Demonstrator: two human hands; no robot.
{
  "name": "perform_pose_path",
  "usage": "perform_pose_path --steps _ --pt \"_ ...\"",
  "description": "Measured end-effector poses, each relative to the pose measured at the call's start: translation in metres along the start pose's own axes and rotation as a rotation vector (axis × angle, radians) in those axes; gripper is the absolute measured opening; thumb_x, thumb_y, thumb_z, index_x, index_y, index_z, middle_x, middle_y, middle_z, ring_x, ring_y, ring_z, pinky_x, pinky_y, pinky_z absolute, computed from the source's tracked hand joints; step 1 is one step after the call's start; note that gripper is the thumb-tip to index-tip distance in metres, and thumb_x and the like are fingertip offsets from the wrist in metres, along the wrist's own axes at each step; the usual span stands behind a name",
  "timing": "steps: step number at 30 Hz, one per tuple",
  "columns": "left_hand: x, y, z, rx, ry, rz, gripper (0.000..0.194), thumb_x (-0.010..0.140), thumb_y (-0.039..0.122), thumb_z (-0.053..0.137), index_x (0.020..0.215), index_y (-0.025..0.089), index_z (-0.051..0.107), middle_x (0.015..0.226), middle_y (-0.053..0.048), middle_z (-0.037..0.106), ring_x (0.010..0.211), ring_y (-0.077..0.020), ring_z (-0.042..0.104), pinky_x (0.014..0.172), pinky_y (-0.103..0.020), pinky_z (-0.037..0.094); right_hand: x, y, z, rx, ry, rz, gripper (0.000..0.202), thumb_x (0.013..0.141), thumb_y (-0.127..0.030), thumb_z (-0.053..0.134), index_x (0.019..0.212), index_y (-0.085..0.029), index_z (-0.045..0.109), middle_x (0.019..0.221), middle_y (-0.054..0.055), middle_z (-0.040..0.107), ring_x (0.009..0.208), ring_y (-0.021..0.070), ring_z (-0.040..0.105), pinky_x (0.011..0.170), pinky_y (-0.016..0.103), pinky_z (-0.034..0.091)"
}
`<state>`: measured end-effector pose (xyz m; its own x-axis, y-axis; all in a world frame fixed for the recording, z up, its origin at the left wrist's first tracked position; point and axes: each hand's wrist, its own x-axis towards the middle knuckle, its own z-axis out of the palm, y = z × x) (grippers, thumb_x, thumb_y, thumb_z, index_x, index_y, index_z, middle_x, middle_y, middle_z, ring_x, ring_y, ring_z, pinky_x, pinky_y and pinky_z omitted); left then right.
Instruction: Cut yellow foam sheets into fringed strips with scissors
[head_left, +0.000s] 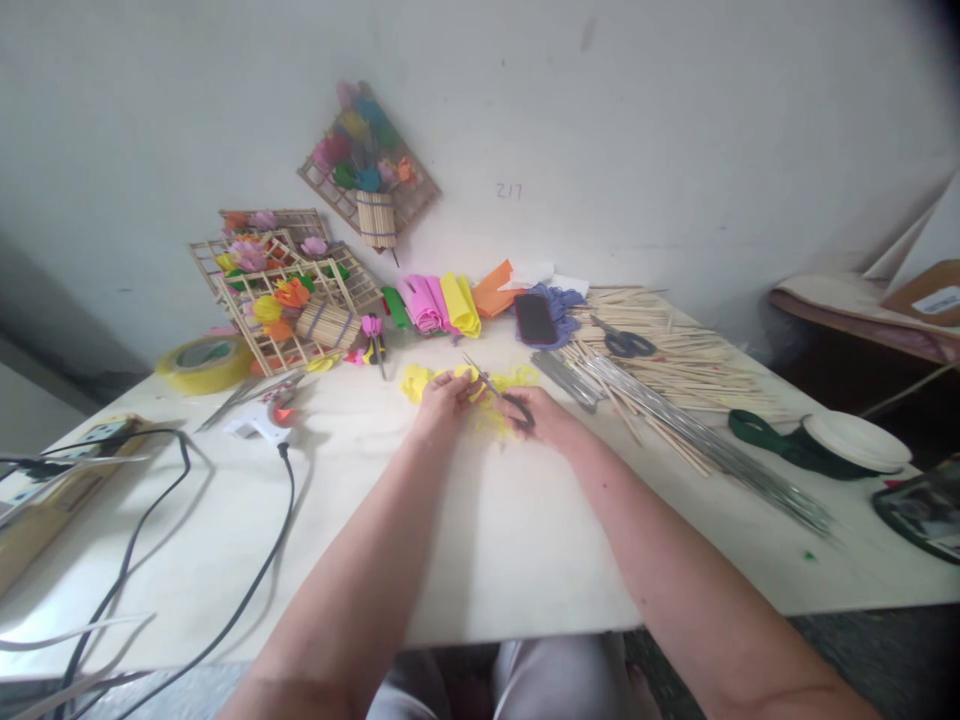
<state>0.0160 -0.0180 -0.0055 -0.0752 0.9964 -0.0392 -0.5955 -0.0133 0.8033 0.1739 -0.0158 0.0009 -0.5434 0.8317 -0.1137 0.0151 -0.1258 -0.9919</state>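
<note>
My right hand (541,415) is closed around the dark handles of a pair of scissors (486,378), whose blades point up and to the left. Pinched in the fingers of my left hand (445,396) is a small yellow paper piece (472,374), right beside the blades. Whether the blades touch it is too small to tell. Cut yellow pieces (415,382) lie on the table just left of my left hand. Thin yellow scraps (519,377) are scattered beyond and below the scissors.
Wooden sticks (675,350), metal wires (697,455), a second pair of scissors (628,342) and a phone (535,320) lie to the right. Leftward are a glue gun (262,418) with its cord, yellow tape (204,364) and stick frames with flowers (262,290). Folded coloured sheets (459,305) line the wall.
</note>
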Motion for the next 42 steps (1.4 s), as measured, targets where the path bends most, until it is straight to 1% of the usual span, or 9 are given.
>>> perform_pose_path --steps 5,14,18,24,31,38,42 --pt "0.0001 0.0002 0.0000 0.002 0.003 0.004 0.014 0.064 0.015 0.067 0.067 0.012 0.054 0.071 -0.006 0.065 0.067 -0.0143 0.063 0.067 -0.027 0.050 0.0006 0.0019 0.0003 -0.001 0.035 -0.003 0.031 0.069 -0.044 0.056 0.058 -0.017 0.046 0.042 -0.005 0.046 0.030 0.0058 0.038 0.029 0.019 0.028" --pt "0.0001 -0.0002 -0.0009 0.004 -0.017 0.023 0.014 0.063 0.016 0.068 0.067 0.011 0.055 0.071 -0.007 0.065 0.066 -0.0137 0.063 0.064 -0.025 0.050 0.0006 -0.0014 0.0007 0.037 0.012 0.010 0.032 0.069 -0.045 0.054 0.056 -0.018 0.044 0.040 -0.005 0.043 0.028 0.0059 0.035 0.028 0.020 0.025" --pt "-0.0003 0.0006 -0.0008 0.007 -0.006 0.019 0.014 0.063 0.015 0.068 0.067 0.012 0.055 0.068 -0.007 0.065 0.066 -0.0144 0.063 0.063 -0.025 0.050 0.0003 -0.0008 0.0006 0.026 0.020 0.006 0.030 0.068 -0.044 0.056 0.058 -0.017 0.046 0.041 -0.005 0.044 0.028 0.0053 0.035 0.028 0.019 0.023" --pt "0.0002 0.0009 -0.0014 0.025 -0.017 0.018 0.013 0.064 0.016 0.067 0.068 0.011 0.055 0.073 -0.010 0.066 0.071 -0.0174 0.064 0.066 -0.028 0.051 -0.0001 -0.0007 0.0018 0.016 0.026 -0.012 0.031 0.069 -0.044 0.055 0.056 -0.018 0.045 0.040 -0.005 0.042 0.028 0.0053 0.034 0.028 0.020 0.022" --pt "-0.0022 0.0025 0.0007 0.028 -0.004 0.021 0.014 0.062 0.016 0.067 0.066 0.012 0.053 0.072 -0.010 0.066 0.067 -0.0172 0.064 0.069 -0.031 0.051 0.0003 -0.0002 0.0023 -0.006 0.041 -0.006 0.030 0.066 -0.042 0.058 0.057 -0.017 0.046 0.040 -0.006 0.042 0.028 0.0047 0.034 0.028 0.019 0.022" --pt "-0.0021 0.0021 0.0008 0.001 -0.002 0.042 0.019 0.059 0.017 0.069 0.062 0.012 0.051 0.068 -0.008 0.064 0.077 -0.0201 0.064 0.074 -0.035 0.050 0.0009 -0.0006 0.0018 0.017 0.022 -0.004 0.029 0.068 -0.043 0.057 0.057 -0.017 0.047 0.038 -0.006 0.040 0.028 0.0056 0.033 0.028 0.020 0.022" --pt "-0.0014 0.0013 0.0002 -0.010 -0.015 0.061 0.020 0.059 0.017 0.069 0.060 0.013 0.050 0.060 -0.004 0.060 0.082 -0.0218 0.063 0.075 -0.035 0.050 0.0007 0.0004 0.0022 0.014 0.037 -0.017 0.029 0.067 -0.042 0.057 0.057 -0.017 0.047 0.038 -0.006 0.040 0.027 0.0052 0.032 0.028 0.020 0.022"
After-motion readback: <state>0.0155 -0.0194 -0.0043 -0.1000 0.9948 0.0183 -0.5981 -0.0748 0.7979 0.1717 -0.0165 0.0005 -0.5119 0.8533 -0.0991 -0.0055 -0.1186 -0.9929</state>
